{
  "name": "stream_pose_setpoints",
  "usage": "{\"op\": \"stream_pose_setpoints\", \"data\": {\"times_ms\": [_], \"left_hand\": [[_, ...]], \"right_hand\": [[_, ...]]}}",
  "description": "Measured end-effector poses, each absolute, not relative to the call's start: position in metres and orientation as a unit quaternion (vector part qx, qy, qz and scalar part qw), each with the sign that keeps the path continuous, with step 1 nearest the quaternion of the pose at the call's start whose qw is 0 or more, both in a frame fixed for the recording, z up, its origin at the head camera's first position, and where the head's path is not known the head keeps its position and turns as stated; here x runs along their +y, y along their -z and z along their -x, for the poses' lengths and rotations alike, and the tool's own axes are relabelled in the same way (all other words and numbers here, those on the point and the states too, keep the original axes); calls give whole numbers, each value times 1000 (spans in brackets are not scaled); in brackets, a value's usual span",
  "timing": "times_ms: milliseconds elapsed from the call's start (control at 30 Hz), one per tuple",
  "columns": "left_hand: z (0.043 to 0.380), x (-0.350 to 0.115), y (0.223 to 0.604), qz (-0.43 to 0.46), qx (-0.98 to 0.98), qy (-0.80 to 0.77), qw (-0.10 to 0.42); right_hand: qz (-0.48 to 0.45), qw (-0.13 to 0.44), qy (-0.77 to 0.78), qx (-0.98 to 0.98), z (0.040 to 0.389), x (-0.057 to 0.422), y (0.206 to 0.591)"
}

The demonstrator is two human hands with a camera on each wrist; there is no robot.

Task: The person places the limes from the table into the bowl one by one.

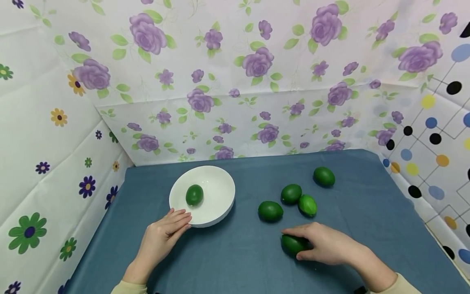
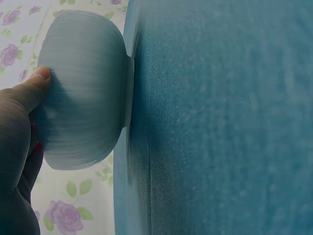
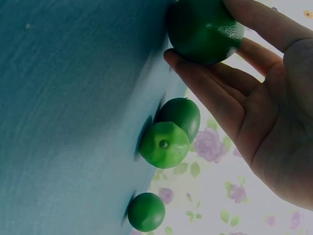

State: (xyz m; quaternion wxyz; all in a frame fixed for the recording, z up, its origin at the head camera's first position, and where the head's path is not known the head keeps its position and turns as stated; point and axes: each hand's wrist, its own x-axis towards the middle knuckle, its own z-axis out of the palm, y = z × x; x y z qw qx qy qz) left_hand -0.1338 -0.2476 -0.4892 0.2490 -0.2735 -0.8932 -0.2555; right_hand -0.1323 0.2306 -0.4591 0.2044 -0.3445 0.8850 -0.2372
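Note:
A white bowl stands on the left part of the table with one dark green lime inside. My left hand holds the bowl's near-left rim, fingers laid over the edge. In the left wrist view, the thumb presses the outer wall of the bowl. Nearer the front, my right hand grips another dark green lime, thumb on one side and fingers on the other. The right wrist view shows this lime between thumb and fingers, close to the cloth.
Beyond the right hand lie several loose limes: a dark one, another touching a lighter green one, and one farther back. Blue cloth covers the table. Flowered sheets rise behind it.

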Motion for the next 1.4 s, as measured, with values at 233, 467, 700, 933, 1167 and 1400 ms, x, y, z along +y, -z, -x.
{"op": "stream_pose_setpoints", "data": {"times_ms": [233,467,700,933,1167,1400], "left_hand": [[134,-247,488,273,-894,255,246],[133,-247,487,270,-897,255,242],[133,-247,487,270,-897,254,243],[133,-246,487,273,-894,254,248],[133,-247,487,274,-894,254,248],[133,-247,487,275,-893,256,248]], "right_hand": [[345,197,237,887,135,230,454],[351,186,241,885,138,226,451],[355,174,246,885,142,219,449],[371,159,253,879,145,210,442],[377,150,258,877,148,203,437],[396,129,253,873,152,192,432]]}}
